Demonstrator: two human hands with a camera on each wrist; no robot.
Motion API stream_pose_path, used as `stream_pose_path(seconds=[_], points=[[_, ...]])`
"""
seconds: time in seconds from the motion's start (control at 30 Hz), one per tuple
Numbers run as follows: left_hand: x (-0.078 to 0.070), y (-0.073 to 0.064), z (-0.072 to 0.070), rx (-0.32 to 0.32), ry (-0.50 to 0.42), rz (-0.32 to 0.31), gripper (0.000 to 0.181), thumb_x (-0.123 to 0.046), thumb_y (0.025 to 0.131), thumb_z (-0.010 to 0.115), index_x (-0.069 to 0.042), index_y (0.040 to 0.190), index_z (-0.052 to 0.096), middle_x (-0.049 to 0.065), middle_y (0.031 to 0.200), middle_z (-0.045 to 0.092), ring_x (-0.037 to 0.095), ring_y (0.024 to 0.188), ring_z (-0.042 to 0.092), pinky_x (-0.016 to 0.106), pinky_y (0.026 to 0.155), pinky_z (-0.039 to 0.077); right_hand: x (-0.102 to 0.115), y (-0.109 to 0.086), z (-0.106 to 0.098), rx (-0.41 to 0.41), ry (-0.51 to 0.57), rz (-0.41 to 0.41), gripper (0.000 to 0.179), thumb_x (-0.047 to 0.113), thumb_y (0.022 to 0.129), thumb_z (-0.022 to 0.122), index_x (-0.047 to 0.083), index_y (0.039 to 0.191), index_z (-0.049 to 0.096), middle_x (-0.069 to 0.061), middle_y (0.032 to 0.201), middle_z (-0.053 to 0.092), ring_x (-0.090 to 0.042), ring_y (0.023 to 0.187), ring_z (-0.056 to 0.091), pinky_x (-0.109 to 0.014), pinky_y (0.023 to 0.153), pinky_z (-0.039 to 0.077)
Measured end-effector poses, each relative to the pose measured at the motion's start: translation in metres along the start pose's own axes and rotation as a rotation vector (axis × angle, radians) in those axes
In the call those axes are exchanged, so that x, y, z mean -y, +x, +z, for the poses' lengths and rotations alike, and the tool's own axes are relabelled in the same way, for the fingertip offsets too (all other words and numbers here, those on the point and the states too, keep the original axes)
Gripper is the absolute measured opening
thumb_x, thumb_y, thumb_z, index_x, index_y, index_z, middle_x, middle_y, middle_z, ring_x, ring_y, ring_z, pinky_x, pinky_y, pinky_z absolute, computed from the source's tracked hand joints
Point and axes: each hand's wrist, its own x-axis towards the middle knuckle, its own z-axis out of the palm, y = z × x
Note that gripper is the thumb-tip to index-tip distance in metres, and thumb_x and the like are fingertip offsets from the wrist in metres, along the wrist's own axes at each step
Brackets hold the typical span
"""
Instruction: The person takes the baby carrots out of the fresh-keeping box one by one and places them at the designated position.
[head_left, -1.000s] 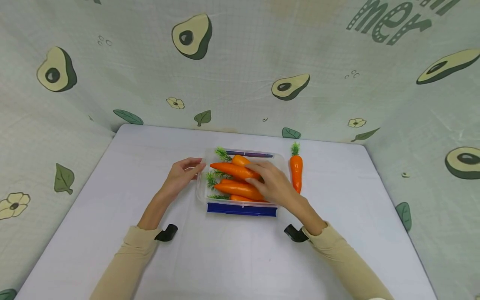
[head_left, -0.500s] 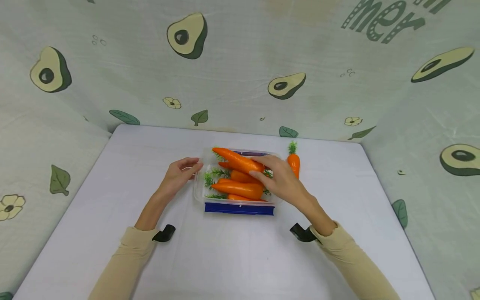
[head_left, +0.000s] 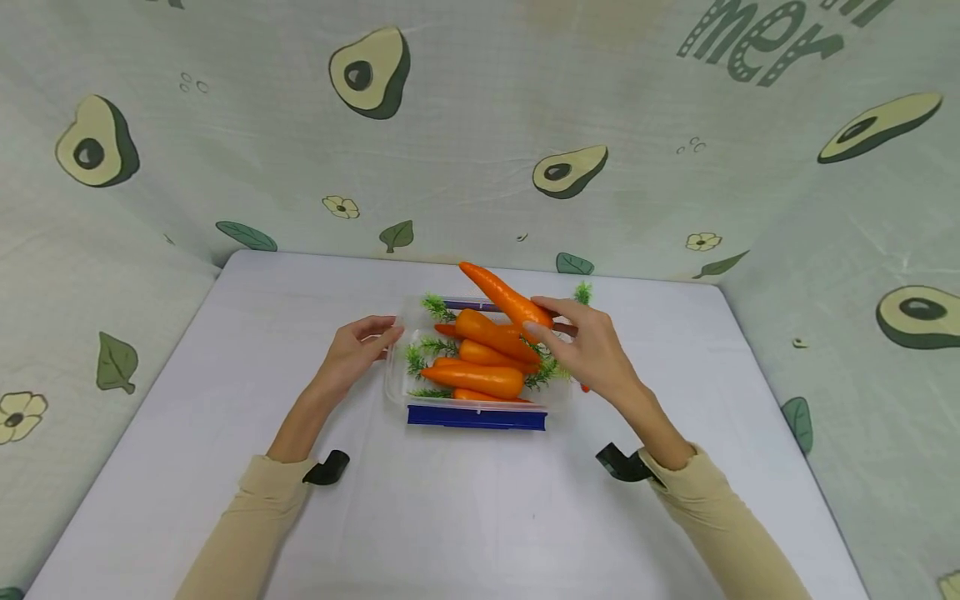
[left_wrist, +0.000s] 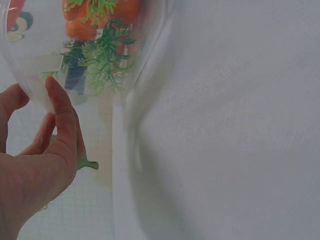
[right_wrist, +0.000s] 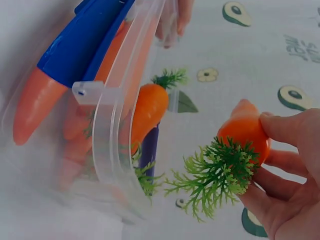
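My right hand [head_left: 596, 346] grips an artificial carrot [head_left: 502, 296] by its thick end, above the right back part of a clear plastic container [head_left: 395, 379]. The carrot's tip points up and away to the left; in the right wrist view its green leaves [right_wrist: 215, 172] hang down beside the container's wall. Several more carrots [head_left: 483, 381] lie inside the container, with leafy ends at both sides. My left hand [head_left: 352, 354] pinches the container's left edge between thumb and fingers; the left wrist view shows the clear corner [left_wrist: 35, 87] between them.
A blue latch flap [head_left: 476, 417] hangs along the container's front, and another [head_left: 472, 305] lies at its back. To the right stands a carrot's leafy top [head_left: 582, 293], its body mostly hidden by my right hand. Patterned cloth [head_left: 465, 200] rises behind the white table [head_left: 465, 517].
My right hand has lifted the top carrot off the pile and carried it up and to the right, uncovering the carrots beneath. The left hand keeps its hold on the container's edge.
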Motion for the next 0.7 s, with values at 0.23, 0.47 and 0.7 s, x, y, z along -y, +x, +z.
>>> stream_pose_path(seconds=[0.23, 0.47, 0.7], points=[[0.002, 0.001, 0.000, -0.004, -0.005, 0.005, 0.051, -0.033, 0.101, 0.069, -0.001, 0.140, 0.059, 0.018, 0.132, 0.061, 0.033, 0.118, 0.063, 0.021, 0.085, 0.055, -0.012, -0.005, -0.013, -0.055, 0.014, 0.116, 0.039, 0.014, 0.096, 0.075, -0.003, 0.131, 0.067, -0.020, 0.118, 0.070, -0.032, 0.104, 0.070, -0.037, 0.086, 0.059], [0.002, 0.001, 0.001, -0.006, -0.010, 0.002, 0.052, -0.032, 0.101, 0.069, 0.000, 0.141, 0.059, 0.018, 0.131, 0.061, 0.029, 0.115, 0.064, 0.023, 0.086, 0.056, -0.025, -0.013, -0.027, -0.120, 0.011, 0.190, 0.039, 0.019, 0.099, 0.072, -0.002, 0.132, 0.067, -0.022, 0.119, 0.069, -0.037, 0.108, 0.069, -0.011, 0.077, 0.052], [0.003, 0.002, 0.001, -0.010, -0.004, 0.000, 0.052, -0.033, 0.101, 0.069, 0.000, 0.140, 0.059, 0.018, 0.131, 0.062, 0.030, 0.116, 0.063, 0.025, 0.088, 0.056, -0.039, -0.020, -0.040, -0.181, -0.007, 0.245, 0.042, 0.025, 0.101, 0.070, -0.001, 0.134, 0.066, -0.021, 0.124, 0.069, -0.036, 0.114, 0.065, -0.007, 0.079, 0.049]])
